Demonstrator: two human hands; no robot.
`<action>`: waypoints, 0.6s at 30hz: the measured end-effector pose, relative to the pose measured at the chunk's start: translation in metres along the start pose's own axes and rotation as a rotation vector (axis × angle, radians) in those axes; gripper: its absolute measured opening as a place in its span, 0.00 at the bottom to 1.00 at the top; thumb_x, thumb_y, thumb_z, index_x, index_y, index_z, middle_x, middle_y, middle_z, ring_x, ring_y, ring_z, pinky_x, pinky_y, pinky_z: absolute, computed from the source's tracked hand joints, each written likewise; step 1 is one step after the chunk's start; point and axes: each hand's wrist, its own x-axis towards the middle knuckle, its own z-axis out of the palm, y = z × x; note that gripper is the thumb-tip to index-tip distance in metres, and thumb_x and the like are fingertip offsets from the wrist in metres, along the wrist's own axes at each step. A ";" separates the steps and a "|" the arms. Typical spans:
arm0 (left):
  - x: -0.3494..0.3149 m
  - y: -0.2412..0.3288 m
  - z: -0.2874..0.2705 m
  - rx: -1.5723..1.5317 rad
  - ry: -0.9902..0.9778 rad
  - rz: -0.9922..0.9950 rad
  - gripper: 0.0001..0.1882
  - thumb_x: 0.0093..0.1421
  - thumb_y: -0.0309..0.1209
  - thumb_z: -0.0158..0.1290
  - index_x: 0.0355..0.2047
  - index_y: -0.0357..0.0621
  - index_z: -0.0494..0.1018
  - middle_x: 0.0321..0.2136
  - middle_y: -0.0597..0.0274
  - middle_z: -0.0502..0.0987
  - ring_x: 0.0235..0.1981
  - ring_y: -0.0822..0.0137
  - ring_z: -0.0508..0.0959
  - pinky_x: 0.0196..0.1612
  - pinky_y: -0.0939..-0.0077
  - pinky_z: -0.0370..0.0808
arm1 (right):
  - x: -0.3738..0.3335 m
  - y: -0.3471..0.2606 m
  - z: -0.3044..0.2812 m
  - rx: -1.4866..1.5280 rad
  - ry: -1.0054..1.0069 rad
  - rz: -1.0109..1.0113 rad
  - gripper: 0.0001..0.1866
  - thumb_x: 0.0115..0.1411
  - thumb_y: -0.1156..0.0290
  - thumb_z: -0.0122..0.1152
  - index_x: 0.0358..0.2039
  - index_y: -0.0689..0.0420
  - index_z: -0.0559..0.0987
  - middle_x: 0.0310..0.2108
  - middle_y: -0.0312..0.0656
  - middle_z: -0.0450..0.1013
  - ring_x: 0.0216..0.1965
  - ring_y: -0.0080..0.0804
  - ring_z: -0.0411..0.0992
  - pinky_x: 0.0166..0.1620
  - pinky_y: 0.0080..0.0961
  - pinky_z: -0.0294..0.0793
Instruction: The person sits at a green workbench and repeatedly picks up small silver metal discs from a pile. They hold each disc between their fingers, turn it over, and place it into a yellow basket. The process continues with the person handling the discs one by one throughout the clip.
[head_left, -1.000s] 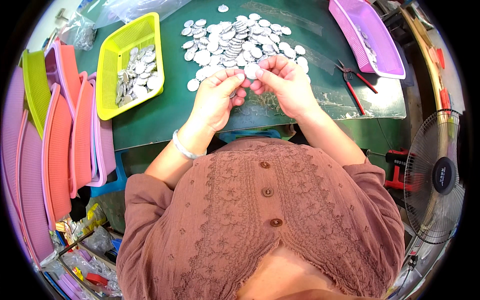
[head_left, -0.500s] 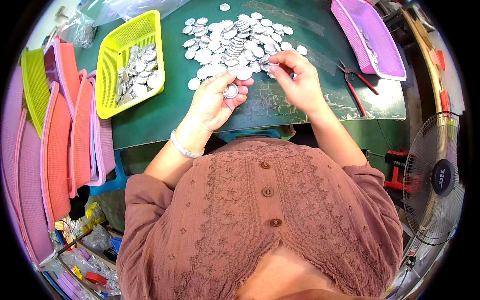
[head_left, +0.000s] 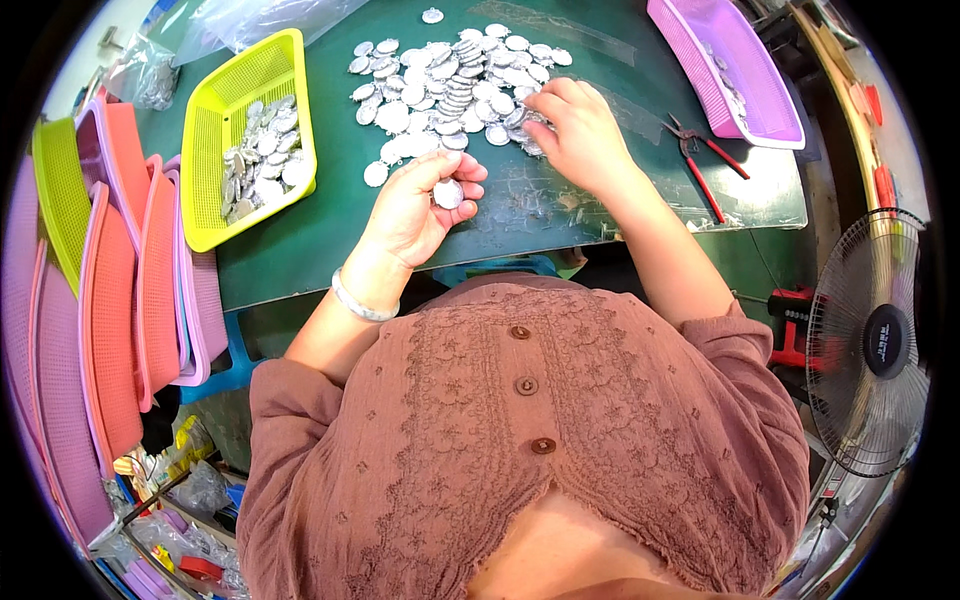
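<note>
A loose pile of round silver metal discs (head_left: 450, 85) with small loops on their rims lies on the green tabletop. My left hand (head_left: 415, 200), palm up, is closed around a silver disc (head_left: 448, 193) just in front of the pile. At the pile's right edge my right hand (head_left: 580, 130) reaches among the discs, thumb and forefinger bent toward them. Its fingertips meet the pile, and whether they grip a disc cannot be seen. To the left stands a yellow-green plastic basket (head_left: 190, 165) with more discs (head_left: 268, 155) in it.
Red-handled pliers (head_left: 703, 165) lie on the table's right side, near a purple basket (head_left: 765, 125) holding some discs. Stacked coloured baskets (head_left: 110, 320) stand at the left. A fan (head_left: 868, 342) is at the right. Plastic bags (head_left: 250, 25) lie at the far left.
My right hand has moved further over the pile's right edge, its back now turned up more. The disc in my left hand now shows a plainer face. The whole view has shifted slightly.
</note>
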 end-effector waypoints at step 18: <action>0.000 0.006 0.019 0.098 -0.025 0.017 0.09 0.57 0.32 0.48 0.34 0.40 0.70 0.27 0.61 0.74 0.23 0.76 0.70 0.23 0.86 0.67 | -0.002 -0.014 -0.017 0.869 -0.237 0.416 0.13 0.51 0.74 0.58 0.38 0.61 0.74 0.34 0.34 0.71 0.33 0.19 0.68 0.35 0.18 0.68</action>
